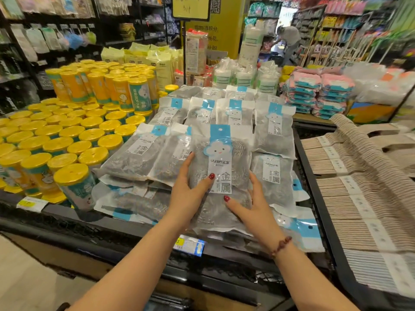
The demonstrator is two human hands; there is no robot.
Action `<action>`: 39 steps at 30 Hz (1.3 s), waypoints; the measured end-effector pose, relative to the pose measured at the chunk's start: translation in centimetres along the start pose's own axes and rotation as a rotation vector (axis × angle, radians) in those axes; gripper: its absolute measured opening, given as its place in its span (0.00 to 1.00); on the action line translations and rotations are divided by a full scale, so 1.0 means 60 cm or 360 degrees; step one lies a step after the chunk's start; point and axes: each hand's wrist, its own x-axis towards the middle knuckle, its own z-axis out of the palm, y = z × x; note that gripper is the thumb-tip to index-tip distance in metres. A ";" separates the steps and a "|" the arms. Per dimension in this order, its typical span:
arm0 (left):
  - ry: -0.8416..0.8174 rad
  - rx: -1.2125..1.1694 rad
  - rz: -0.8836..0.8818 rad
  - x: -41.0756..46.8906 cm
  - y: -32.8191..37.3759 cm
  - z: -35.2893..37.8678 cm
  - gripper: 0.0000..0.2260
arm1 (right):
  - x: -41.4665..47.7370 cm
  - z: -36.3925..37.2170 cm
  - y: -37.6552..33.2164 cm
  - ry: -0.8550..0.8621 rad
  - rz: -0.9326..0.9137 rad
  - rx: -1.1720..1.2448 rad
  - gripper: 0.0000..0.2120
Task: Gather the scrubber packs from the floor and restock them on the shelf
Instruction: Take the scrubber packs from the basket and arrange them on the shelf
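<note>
So I've got one scrubber pack (224,158) between both hands, over the front middle of the other packs (139,153) piled on the shelf (112,230). Its long axis runs straight away from me. The blue header with the hang hole is at the far end, and the cloud label faces up at the camera. My left hand (190,194) grips the left edge, with the thumb across the white label and the fingers up along the side. My right hand (253,209) takes the lower right part, thumb on the front and fingers pressed along the right edge. There's a bead bracelet (281,245) on that wrist.

Can't tell if the pack rests on the ones beneath or sits a touch above them, since my hands and the pack cover that spot. The contents are just a grey blur through the plastic. The price tag (189,245) on the front rail is too blurred to read.

The shelf is a black mesh-edged display table. Left of the packs stand yellow-lidded canisters (67,135), some stacked higher. At the back there's a yellow sign (190,6), then pink-and-teal cloth stacks (325,95). On the right lie beige banded bundles (359,187), cut off by the frame edge. Pale floor (22,277) shows lower left, and a person (289,34) bends over far down the aisle.
</note>
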 end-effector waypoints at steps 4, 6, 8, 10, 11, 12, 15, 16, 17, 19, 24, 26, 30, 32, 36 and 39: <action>-0.0230 0.0275 -0.0031 0.036 -0.008 0.048 0.27 | 0.018 -0.072 0.021 0.0214 0.0042 0.0024 0.40; -0.0233 0.0520 0.0039 0.057 -0.014 0.059 0.20 | 0.035 -0.120 0.031 0.0335 0.0076 0.0022 0.45; -0.0231 0.0805 0.0170 0.077 -0.022 0.059 0.17 | 0.052 -0.165 0.039 0.0422 0.0097 0.0070 0.50; -0.0362 0.1176 0.0327 0.098 -0.035 0.058 0.19 | 0.072 -0.198 0.047 0.0471 0.0094 0.0068 0.45; -0.0433 0.1352 0.0394 0.109 -0.041 0.058 0.20 | 0.082 -0.211 0.051 0.0489 0.0088 0.0034 0.41; -0.0478 0.1483 0.0425 0.117 -0.047 0.060 0.21 | 0.092 -0.219 0.055 0.0495 0.0085 -0.0004 0.37; -0.0465 0.1624 0.0468 0.133 -0.066 0.064 0.22 | 0.115 -0.227 0.066 0.0464 0.0137 -0.0135 0.32; -0.0454 0.1622 0.0472 0.134 -0.069 0.065 0.21 | 0.119 -0.225 0.067 0.0467 0.0169 -0.0211 0.31; -0.0449 0.1608 0.0486 0.133 -0.072 0.064 0.21 | 0.120 -0.221 0.065 0.0483 0.0192 -0.0328 0.30; -0.0448 0.1578 0.0478 0.130 -0.074 0.060 0.21 | 0.121 -0.213 0.059 0.0550 0.0208 -0.0810 0.32; -0.0447 0.1614 0.0530 0.129 -0.078 0.057 0.21 | 0.124 -0.188 0.038 0.0431 -0.0096 -0.1747 0.32; -0.0449 0.1633 0.0538 0.128 -0.078 0.056 0.21 | 0.125 -0.173 0.045 0.0273 -0.0103 -0.1748 0.32; -0.0440 0.1686 0.0568 0.123 -0.078 0.057 0.22 | 0.120 -0.160 0.064 0.0299 -0.0103 -0.1795 0.40; -0.0450 0.1720 0.0557 0.122 -0.075 0.059 0.22 | 0.117 -0.160 0.065 0.0307 -0.0084 -0.1806 0.40; -0.0528 0.1833 0.0505 0.120 -0.060 0.063 0.22 | 0.114 -0.159 0.048 0.0212 -0.0003 -0.1854 0.36; -0.0574 0.1850 0.0494 0.111 -0.036 0.058 0.22 | 0.108 -0.151 0.024 0.0231 -0.0016 -0.1865 0.27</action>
